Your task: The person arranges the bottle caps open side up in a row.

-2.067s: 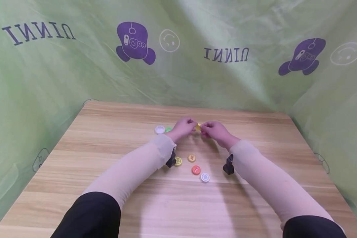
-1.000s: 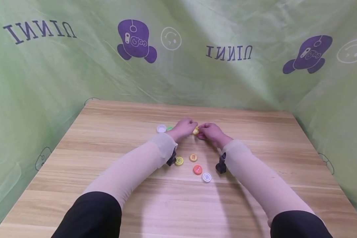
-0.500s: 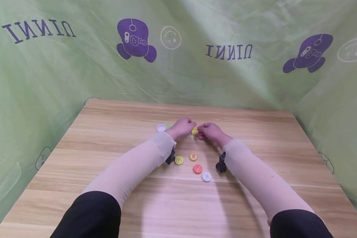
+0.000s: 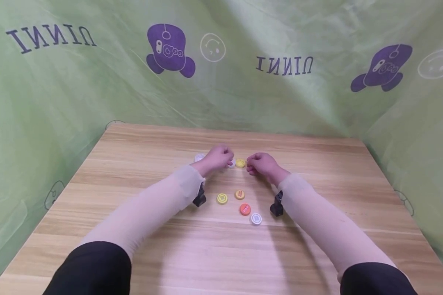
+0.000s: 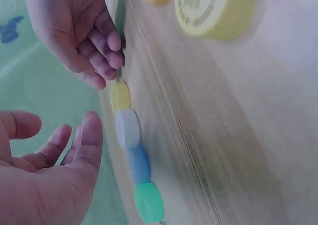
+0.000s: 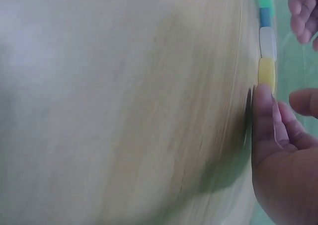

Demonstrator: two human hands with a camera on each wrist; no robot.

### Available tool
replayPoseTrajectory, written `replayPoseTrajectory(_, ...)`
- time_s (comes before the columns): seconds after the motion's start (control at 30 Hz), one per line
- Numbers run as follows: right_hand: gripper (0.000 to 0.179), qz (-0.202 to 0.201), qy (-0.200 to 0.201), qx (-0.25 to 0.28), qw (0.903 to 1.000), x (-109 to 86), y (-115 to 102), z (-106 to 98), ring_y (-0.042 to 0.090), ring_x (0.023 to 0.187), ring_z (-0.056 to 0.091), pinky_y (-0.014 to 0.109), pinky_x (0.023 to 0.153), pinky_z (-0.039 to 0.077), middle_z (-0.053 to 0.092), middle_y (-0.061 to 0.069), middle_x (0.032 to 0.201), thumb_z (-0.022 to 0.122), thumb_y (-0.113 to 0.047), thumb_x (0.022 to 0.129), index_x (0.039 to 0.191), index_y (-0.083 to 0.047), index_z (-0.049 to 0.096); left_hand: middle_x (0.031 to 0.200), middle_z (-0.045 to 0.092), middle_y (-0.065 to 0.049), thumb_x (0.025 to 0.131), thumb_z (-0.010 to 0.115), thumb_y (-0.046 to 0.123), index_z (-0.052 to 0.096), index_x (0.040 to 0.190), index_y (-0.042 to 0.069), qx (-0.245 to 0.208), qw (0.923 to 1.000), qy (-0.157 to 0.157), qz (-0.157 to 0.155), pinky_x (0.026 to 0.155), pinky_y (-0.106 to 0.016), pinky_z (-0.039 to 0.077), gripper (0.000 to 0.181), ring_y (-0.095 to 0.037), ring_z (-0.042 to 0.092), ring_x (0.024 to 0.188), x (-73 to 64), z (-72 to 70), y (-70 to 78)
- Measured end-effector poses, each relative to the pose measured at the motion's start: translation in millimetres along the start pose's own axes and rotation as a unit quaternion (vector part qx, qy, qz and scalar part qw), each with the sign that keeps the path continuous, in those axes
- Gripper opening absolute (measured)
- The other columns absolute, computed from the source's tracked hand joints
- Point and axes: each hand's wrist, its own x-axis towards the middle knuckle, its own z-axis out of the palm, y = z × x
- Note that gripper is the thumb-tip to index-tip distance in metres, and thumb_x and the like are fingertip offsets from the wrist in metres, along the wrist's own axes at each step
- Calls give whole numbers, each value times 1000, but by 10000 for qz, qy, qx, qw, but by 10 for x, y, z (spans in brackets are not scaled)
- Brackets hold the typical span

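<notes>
The left hand holds nothing, its thumb standing well away from its loosely bent fingers; the right hand is likewise relaxed and bare, thumb parted from fingers. Just beside the right fingertips lies the plain yellow cap — whether they touch it, I cannot tell. Next to it, by the left fingertips, sits the plain white cap, followed along the row by the blue cap and the green cap. Past the back of the left hand is the outer white cap. Nearer the person than both sets of fingers — well apart from them — lie the printed yellow cap, orange cap, red cap and printed white cap, all on the wooden table. Beyond the fingers hangs a green curtain.
</notes>
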Motion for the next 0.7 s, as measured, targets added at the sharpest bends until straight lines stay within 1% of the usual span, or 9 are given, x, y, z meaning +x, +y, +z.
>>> replayPoseTrajectory(0.07,30,-60,31,-91,9999,-51,1,-3,16,82,64,25,76,59,66,17,102,53,-4,105,130,11,56,122,62,-25,106,48,8,56,129,-12,-112,9998,-182,-9,95,-40,56,32,-29,64,106,-83,-22,-13)
replayPoseTrajectory(0.13,29,-165,-76,-173,9997,-112,-9,11,18,83,65,27,78,60,67,18,101,54,-3,104,129,12,56,123,62,-24,105,51,6,56,127,-11,-63,9995,-300,-31,96,-40,55,29,-29,64,106,-165,-48,-29)
replayPoseTrajectory(0.27,28,-382,-468,-429,9973,-254,-47,92,19,83,66,30,80,60,68,18,98,56,-2,102,126,12,59,118,63,-20,102,56,5,59,123,-8,274,9988,-388,-72,95,-38,55,25,-28,66,104,-297,-97,-87)
replayPoseTrajectory(0.43,28,-576,-965,-1011,9885,-474,-108,242,19,81,67,32,81,60,71,16,94,60,-2,99,124,11,62,104,65,-14,98,61,6,61,118,-7,626,9966,-529,-50,87,-34,55,24,-26,64,95,-425,-142,-186)
replayPoseTrajectory(0.57,28,-604,-1320,-1242,9816,-591,-90,352,20,82,68,33,80,60,72,15,93,61,-2,97,122,10,64,99,65,-15,98,61,6,60,117,-5,662,9947,-784,-102,82,-34,56,23,-26,63,89,-537,-154,-245)
replayPoseTrajectory(0.7,27,-645,-1558,-1374,9760,-643,-53,438,19,83,69,31,80,59,72,12,95,64,-4,95,119,9,65,97,67,-13,98,63,8,60,117,-6,681,9926,-988,-175,81,-34,56,23,-23,65,87,-630,-149,-303)
